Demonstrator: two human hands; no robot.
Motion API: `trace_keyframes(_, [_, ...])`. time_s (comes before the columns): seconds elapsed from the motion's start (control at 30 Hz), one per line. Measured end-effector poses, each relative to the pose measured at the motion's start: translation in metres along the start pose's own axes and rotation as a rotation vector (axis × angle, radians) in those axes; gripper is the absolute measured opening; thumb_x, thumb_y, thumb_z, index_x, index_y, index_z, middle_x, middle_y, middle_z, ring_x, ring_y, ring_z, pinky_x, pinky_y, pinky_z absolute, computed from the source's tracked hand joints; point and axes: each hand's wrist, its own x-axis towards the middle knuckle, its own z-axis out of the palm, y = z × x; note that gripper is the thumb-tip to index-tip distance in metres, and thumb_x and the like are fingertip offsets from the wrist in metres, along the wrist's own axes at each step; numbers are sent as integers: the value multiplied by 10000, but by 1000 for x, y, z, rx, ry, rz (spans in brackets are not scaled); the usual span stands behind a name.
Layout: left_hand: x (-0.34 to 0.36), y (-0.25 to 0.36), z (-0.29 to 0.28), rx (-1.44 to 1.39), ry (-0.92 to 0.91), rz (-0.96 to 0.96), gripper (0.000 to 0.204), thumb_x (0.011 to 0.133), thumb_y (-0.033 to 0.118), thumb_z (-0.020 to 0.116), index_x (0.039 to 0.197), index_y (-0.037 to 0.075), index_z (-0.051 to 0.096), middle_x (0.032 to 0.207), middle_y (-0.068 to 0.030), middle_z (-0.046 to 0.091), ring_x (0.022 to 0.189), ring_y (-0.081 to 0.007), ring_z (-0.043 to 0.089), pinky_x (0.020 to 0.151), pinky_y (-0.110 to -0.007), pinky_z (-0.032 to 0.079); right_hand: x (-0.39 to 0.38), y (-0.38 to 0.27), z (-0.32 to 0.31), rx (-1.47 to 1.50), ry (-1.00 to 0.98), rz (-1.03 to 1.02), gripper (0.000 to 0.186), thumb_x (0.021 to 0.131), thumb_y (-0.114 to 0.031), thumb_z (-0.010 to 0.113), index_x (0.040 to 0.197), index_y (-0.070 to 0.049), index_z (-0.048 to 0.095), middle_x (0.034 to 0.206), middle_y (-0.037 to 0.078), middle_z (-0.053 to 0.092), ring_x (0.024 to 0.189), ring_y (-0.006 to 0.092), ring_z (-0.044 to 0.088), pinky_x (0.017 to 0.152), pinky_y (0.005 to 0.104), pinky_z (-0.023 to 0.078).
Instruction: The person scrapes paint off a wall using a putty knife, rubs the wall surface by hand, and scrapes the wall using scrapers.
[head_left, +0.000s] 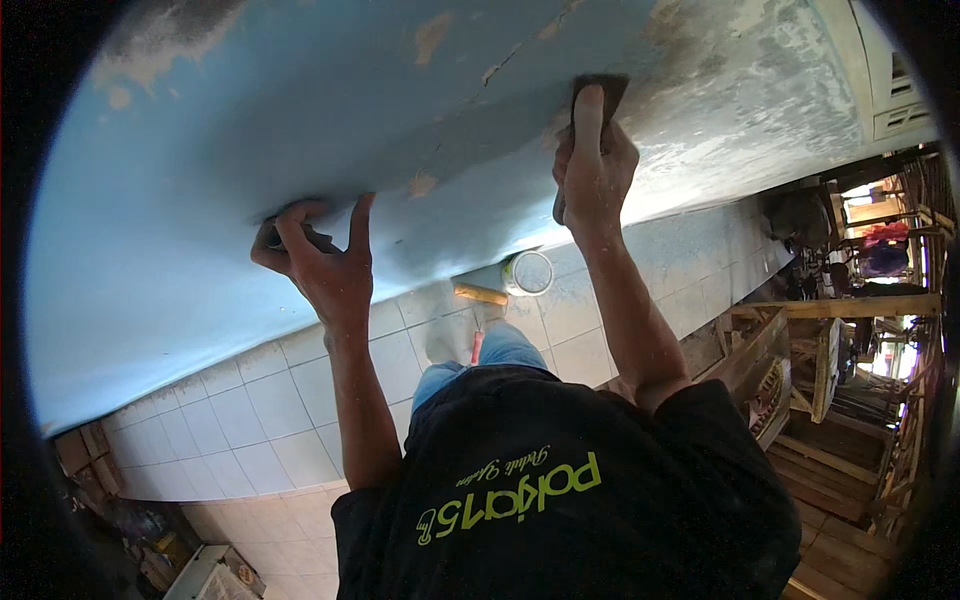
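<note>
A light blue wall (330, 120) with bare plaster patches and a diagonal crack stands in front of me. My right hand (598, 178) grips a dark brown piece of sandpaper (608, 90), thumb on top, against the wall near a worn, whitish-grey area. Lower on the left, my left hand (325, 265) has its fingers curled around a dark, crumpled piece (318, 238), apparently sandpaper too, pressed to the surface. That hand's thumb sticks out to the side. Pale dust specks both hands and forearms.
On the white tiled floor (258, 415) by the wall's foot stand a white bucket (528, 272) and a paint roller with a yellowish sleeve (480, 293). Wooden furniture frames (840, 305) crowd the right. Boxes and a white case (215, 575) sit at lower left.
</note>
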Motion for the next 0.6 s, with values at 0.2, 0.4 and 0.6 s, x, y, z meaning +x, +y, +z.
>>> trace_keyframes(0.2, [-6,0,3,-19,-50,-19,435,710,273,810,966,80,516,1014,-157,365,943,-214,288,718,-330,351,1,4,-8,-9,-11,78,467,916,-450,511,633,-78,515,531,-12,468,454,56,428,413,222,326])
trace_keyframes(0.4, [-7,3,0,-24,-15,-33,419,693,217,818,940,46,526,965,-174,418,965,-239,322,633,-294,384,-11,13,-9,-75,-37,141,458,912,-453,521,641,-83,522,519,-15,460,442,52,420,398,226,314])
trace_keyframes(0.6, [-3,2,4,-23,15,-52,430,690,219,820,947,43,524,990,-182,412,990,-244,323,625,-290,386,4,-18,-5,43,-43,22,460,906,-479,516,654,-94,497,497,-43,406,367,24,336,327,198,250])
